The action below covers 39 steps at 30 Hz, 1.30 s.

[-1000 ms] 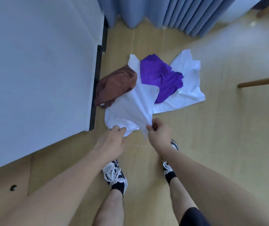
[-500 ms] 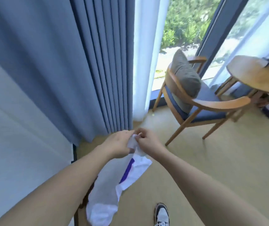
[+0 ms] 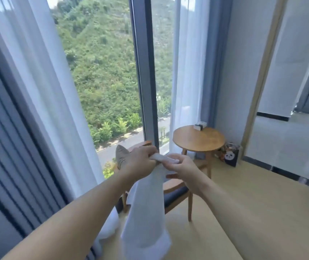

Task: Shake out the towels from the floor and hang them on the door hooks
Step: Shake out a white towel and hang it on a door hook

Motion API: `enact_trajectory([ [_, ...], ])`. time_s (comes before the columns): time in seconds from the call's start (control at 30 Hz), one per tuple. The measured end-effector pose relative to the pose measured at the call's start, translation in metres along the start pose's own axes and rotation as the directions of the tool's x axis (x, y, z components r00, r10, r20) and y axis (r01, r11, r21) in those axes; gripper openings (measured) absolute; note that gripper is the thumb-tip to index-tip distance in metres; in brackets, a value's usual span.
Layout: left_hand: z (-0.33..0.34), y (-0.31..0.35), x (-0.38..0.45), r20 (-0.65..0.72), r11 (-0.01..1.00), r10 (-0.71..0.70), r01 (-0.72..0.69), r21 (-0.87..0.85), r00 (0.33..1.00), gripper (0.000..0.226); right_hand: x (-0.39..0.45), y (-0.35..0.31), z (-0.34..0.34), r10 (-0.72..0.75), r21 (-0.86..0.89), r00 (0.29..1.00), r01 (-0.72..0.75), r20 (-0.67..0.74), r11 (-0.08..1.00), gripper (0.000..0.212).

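A white towel hangs down in front of me, bunched at its top edge. My left hand grips that top edge from the left. My right hand pinches the same edge just to the right, fingers curled over the cloth. The two hands sit close together at chest height. The other towels on the floor and the door hooks are out of view.
A wooden armchair with a grey cushion stands right behind the towel. A round wooden side table is beyond it, by the window. Blue and white curtains hang at the left. A panda bag leans on the wall.
I have lifted the white towel off the floor pile and raised my head; the view swung from the floor up to the window. Both hands kept hold of the towel's edge.
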<state>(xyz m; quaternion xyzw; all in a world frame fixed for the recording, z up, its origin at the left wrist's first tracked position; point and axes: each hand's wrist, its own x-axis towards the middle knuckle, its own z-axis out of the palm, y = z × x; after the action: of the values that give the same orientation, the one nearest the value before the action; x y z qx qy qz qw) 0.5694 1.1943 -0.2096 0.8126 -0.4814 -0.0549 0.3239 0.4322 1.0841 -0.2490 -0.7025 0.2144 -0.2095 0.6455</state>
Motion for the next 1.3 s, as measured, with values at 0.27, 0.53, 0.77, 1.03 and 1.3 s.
enact_trajectory([
  [0.27,0.095,0.139,0.084,0.208,0.942,0.17,-0.097,-0.321,0.963,0.024,-0.014,-0.035,-0.17,-0.023,0.025,0.932,0.034,-0.361,0.999,0.021],
  [0.53,0.193,0.235,0.159,0.267,0.88,0.287,-0.143,-0.454,0.92,0.044,-0.05,-0.013,-0.303,0.069,-0.068,0.875,-0.115,-0.48,0.991,0.043],
  [0.77,0.268,0.295,0.268,0.209,0.648,0.203,0.029,-0.761,0.957,0.033,-0.031,0.024,-0.422,0.112,-0.415,0.798,-0.421,-0.592,0.806,0.039],
  [1.03,0.318,0.324,0.415,0.517,0.815,0.502,-0.179,-0.551,0.693,0.02,0.067,0.005,-0.552,0.047,-0.361,0.66,-0.468,-0.75,0.806,0.027],
  [1.3,0.326,0.305,0.566,0.272,0.864,0.335,-0.179,-0.471,0.902,0.025,0.192,0.01,-0.629,0.07,-0.398,0.731,-0.446,-0.678,0.801,0.05],
])
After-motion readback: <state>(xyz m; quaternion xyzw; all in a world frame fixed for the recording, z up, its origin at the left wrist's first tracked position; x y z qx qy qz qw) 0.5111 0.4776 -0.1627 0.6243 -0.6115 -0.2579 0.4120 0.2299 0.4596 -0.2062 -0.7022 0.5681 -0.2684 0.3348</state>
